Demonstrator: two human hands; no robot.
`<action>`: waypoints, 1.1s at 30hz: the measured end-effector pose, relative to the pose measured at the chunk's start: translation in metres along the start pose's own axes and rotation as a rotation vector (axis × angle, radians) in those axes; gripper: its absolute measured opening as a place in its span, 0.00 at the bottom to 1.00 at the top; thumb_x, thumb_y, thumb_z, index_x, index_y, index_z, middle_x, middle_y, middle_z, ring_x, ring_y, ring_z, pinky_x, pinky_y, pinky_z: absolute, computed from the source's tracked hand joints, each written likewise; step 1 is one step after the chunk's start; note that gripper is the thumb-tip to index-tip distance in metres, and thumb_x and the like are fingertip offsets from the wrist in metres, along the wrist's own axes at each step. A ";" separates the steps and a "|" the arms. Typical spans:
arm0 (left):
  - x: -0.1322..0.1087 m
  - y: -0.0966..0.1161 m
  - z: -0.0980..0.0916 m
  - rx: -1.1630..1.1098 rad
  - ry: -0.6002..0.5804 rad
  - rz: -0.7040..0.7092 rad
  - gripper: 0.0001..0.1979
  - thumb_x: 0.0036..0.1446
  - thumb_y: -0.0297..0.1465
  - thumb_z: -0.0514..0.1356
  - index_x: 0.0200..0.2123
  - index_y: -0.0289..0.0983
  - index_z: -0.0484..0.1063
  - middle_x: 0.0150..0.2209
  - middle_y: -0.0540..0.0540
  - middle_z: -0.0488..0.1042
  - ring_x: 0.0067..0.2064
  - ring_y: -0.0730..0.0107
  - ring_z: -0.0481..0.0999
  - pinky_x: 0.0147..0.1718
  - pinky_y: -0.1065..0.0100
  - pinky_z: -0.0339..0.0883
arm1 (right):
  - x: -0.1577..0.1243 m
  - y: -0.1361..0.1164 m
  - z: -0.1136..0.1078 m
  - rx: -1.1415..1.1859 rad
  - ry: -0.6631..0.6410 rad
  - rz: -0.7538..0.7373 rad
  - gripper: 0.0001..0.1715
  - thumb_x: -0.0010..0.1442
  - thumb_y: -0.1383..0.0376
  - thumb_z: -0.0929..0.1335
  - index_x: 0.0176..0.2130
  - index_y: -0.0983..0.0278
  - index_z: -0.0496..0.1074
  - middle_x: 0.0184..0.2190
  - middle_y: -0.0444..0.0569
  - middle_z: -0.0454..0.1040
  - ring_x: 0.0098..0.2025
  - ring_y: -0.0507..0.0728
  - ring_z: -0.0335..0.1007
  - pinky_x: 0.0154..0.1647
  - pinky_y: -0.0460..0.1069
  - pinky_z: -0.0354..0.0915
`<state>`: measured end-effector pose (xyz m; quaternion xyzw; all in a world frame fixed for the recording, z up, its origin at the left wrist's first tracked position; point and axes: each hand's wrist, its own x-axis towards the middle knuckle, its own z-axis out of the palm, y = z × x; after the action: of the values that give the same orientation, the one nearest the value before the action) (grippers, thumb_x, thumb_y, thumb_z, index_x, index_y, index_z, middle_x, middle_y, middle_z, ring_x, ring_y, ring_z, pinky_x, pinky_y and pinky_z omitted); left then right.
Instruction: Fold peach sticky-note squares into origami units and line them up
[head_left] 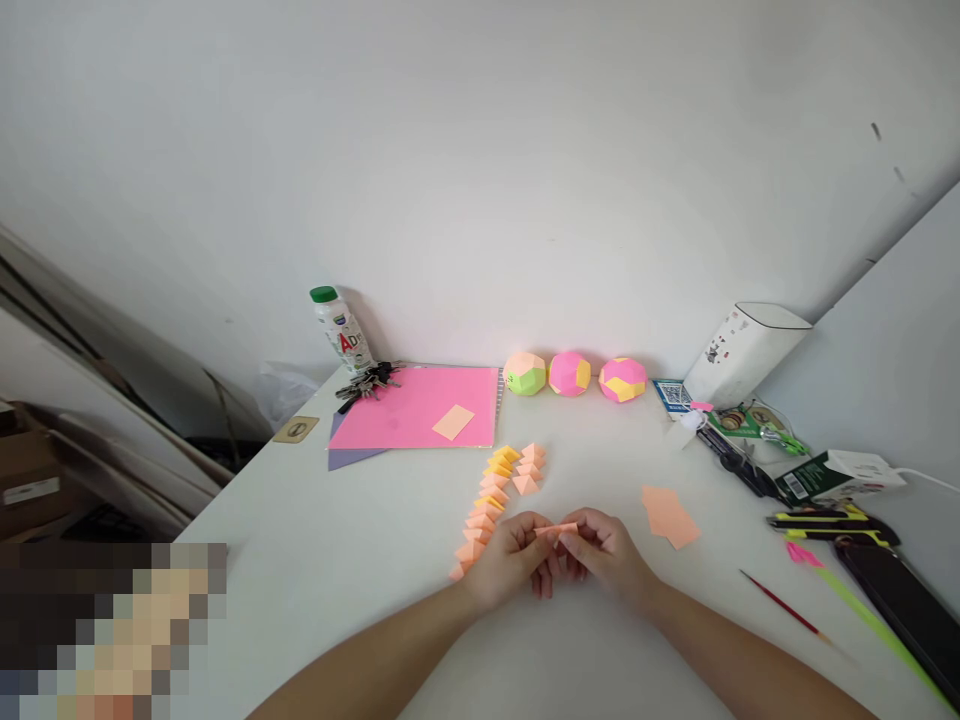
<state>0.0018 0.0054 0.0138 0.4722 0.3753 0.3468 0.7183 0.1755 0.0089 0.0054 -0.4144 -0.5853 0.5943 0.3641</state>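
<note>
Between my two hands is a small piece of orange paper (564, 528), mostly covered by my fingers. My left hand (517, 555) pinches its left end and my right hand (604, 555) pinches its right end, thumbs close together. Just beyond my left hand runs a slanting row of folded paper pieces (487, 508), peach and yellow-orange. A shorter column of folded peach pieces (529, 470) lies beside it. To the right of my right hand rest flat peach paper sheets (670, 517), overlapping one another.
A pink sheet (412, 405) with a peach slip (453, 422), keys (367, 382) and a bottle (343, 330) sit back left. Three paper balls (570, 374) line the wall. On the right are a white container (742, 350), a utility knife (832, 524) and a thin brush (784, 605).
</note>
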 end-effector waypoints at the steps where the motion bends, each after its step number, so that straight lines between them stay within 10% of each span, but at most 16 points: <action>1: 0.000 0.000 0.000 0.001 0.000 0.000 0.21 0.53 0.49 0.58 0.31 0.35 0.64 0.20 0.50 0.72 0.16 0.75 0.69 0.16 0.72 0.62 | 0.000 0.000 0.000 0.003 0.001 0.000 0.17 0.59 0.53 0.67 0.34 0.66 0.70 0.22 0.45 0.72 0.22 0.51 0.67 0.23 0.46 0.64; 33: 0.000 -0.002 -0.001 0.032 0.001 -0.001 0.20 0.53 0.49 0.58 0.30 0.36 0.63 0.20 0.52 0.71 0.16 0.76 0.68 0.15 0.74 0.60 | 0.001 0.000 0.000 0.060 -0.014 0.004 0.16 0.60 0.55 0.67 0.34 0.66 0.70 0.22 0.44 0.72 0.21 0.50 0.67 0.22 0.45 0.65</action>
<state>0.0011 0.0051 0.0113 0.4833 0.3813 0.3406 0.7107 0.1756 0.0095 0.0049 -0.4002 -0.5688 0.6154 0.3709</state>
